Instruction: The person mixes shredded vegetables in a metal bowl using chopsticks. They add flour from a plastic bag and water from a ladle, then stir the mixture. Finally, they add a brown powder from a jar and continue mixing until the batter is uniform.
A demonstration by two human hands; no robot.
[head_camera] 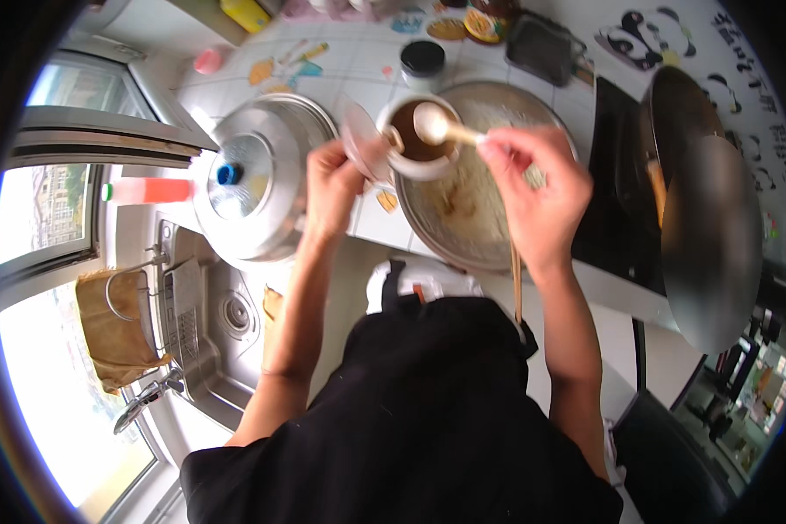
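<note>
My left hand (335, 183) pinches a small pale lid (361, 136) tilted on edge at the left side of a white jar (422, 169). Brown contents (411, 124), whose kind I cannot tell, show inside the jar. Between the fingers of my right hand (540, 190) is the handle of a small white spoon (430, 123), its head over the jar's mouth. Behind the jar and my right hand, a wide metal basin (426, 226) holds pale food (478, 203) with a brown patch on it. A pair of chopsticks (517, 281) sticks out past the basin's near rim, partly hidden by my right hand.
Left of the basin stands a large metal pot with a glass-centred lid (268, 141), beside a bottle of red liquid (154, 190). A black-lidded jar (423, 62) is behind. The sink (213, 327) lies front left; a cooktop (619, 242) and wok (681, 105) are right.
</note>
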